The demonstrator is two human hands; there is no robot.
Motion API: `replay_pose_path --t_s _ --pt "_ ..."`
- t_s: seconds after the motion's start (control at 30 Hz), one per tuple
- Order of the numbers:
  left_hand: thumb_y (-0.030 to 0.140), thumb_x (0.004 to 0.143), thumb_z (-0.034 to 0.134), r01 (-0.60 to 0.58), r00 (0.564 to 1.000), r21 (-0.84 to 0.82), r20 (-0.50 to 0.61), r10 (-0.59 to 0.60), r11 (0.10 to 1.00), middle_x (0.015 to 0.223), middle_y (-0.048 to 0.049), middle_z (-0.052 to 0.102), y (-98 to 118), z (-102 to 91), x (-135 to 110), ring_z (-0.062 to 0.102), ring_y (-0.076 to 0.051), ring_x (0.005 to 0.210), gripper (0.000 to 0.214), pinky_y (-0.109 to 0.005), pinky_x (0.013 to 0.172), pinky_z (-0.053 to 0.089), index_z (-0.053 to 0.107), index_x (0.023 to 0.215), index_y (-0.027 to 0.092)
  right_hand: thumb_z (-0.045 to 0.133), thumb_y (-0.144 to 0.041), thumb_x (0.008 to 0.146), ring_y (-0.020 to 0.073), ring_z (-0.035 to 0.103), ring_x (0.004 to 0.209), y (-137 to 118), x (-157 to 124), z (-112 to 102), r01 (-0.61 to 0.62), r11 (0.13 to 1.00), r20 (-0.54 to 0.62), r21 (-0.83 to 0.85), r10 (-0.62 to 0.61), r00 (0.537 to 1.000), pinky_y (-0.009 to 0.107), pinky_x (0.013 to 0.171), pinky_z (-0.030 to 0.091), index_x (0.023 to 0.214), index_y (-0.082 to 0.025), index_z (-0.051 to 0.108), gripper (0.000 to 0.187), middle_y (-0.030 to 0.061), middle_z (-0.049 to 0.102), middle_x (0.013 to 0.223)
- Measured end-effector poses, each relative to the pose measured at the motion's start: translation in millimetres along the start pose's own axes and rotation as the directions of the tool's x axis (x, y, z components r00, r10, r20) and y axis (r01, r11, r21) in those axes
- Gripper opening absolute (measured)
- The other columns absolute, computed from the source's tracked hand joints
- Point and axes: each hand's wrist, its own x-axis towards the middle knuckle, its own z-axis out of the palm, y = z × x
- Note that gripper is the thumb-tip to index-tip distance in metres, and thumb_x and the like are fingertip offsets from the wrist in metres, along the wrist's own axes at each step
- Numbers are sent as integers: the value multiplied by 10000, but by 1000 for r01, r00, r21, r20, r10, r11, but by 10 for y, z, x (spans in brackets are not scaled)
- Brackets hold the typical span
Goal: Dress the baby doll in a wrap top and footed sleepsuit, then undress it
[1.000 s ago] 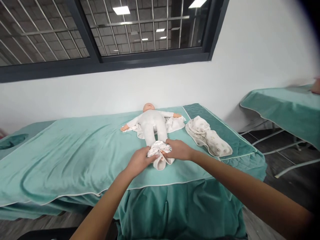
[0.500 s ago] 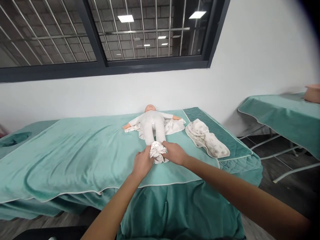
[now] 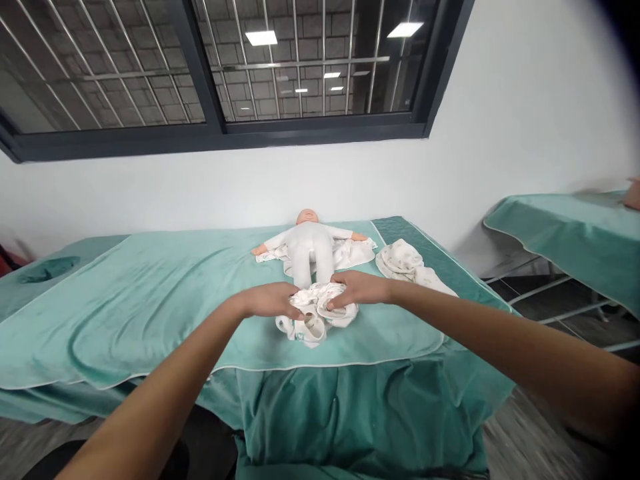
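Note:
A baby doll (image 3: 311,241) in a white body suit lies on its back, head toward the wall and arms spread. Under it is a spread white patterned cloth (image 3: 350,253). Bunched at the doll's feet is a white patterned baby garment (image 3: 315,327), with a round opening facing me. My left hand (image 3: 274,300) is closed on the garment's left side. From the right, my right hand (image 3: 361,290) grips its other side, thumb and fingers in the folds. The doll's feet are hidden behind the garment.
A crumpled white patterned cloth (image 3: 403,260) lies to the doll's right, partly behind my right forearm. The green-covered bed (image 3: 165,300) stands against the white wall, below a barred window (image 3: 310,67). Another green-covered bed (image 3: 565,227) is at the far right.
My hands have moved apart, and the garment between them has spread from a tight bunch into a wider one with an opening showing. The view has shifted slightly; the doll lies as before.

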Motion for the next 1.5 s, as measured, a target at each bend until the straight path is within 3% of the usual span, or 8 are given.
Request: replay_pose_path --t_s 0.3,0.4,0.53,0.8,1.1,1.23,1.33,1.5 --pt "457 629 775 94 995 221 10 -99 971 1055 -42 740 914 -664 -602 632 -231 936 445 -265 782 460 741 1015 238 672 -604 784 160 531 751 -1036 -305 -790 155 980 152 -122 -135 979 275 650 400 810 -215 645 391 8 620 821" --pt "454 626 760 120 984 308 -163 -72 944 911 -42 729 1232 -847 -795 607 -216 828 372 -264 732 433 740 910 216 733 -598 728 184 575 766 -1395 -356 -995 165 973 100 -161 -150 984 302 681 452 765 -220 686 383 19 660 816" --pt "435 640 725 160 880 506 -462 110 848 765 -34 645 1527 -987 -938 572 -207 757 296 -279 708 400 696 812 197 857 -500 607 219 640 788 -1758 -398 -1147 148 981 -33 -121 -153 988 341 705 518 730 -218 709 341 23 677 762" --pt "336 662 692 92 803 442 -563 196 892 830 -26 618 1637 -874 -999 619 -234 881 278 -294 738 443 647 904 206 882 -330 642 201 669 885 -2081 -551 -1254 259 956 -187 -140 -283 941 332 763 550 716 -181 662 276 14 680 802" --pt "181 668 778 -377 728 130 -571 380 917 821 -22 627 1577 -778 -941 665 -222 891 264 -395 810 524 607 869 166 815 -341 730 176 695 871 -2195 -721 -1297 261 931 -161 -257 -307 938 325 804 566 837 -155 747 225 10 742 895" --pt "231 706 767 -345 758 99 -557 339 933 828 -33 655 1620 -741 -960 664 -233 908 226 -411 817 518 642 880 156 680 -314 832 199 673 1013 -2180 -763 -1310 119 979 -253 -162 -158 954 364 873 536 874 -87 734 237 22 735 1038" --pt "335 710 757 -212 841 116 -485 241 970 876 -47 695 1587 -782 -993 653 -249 941 272 -385 811 503 697 920 172 504 -330 913 220 634 1108 -2109 -780 -1357 -24 992 -337 -120 -18 941 381 873 507 861 -71 726 345 17 716 1107" --pt "504 707 709 29 931 262 -359 70 965 808 -24 684 1289 -855 -952 615 -210 889 320 -286 782 464 711 807 200 833 -285 662 279 650 1081 -1775 -739 -1409 -134 960 -225 -247 77 971 411 927 525 790 -167 747 194 -3 734 991"
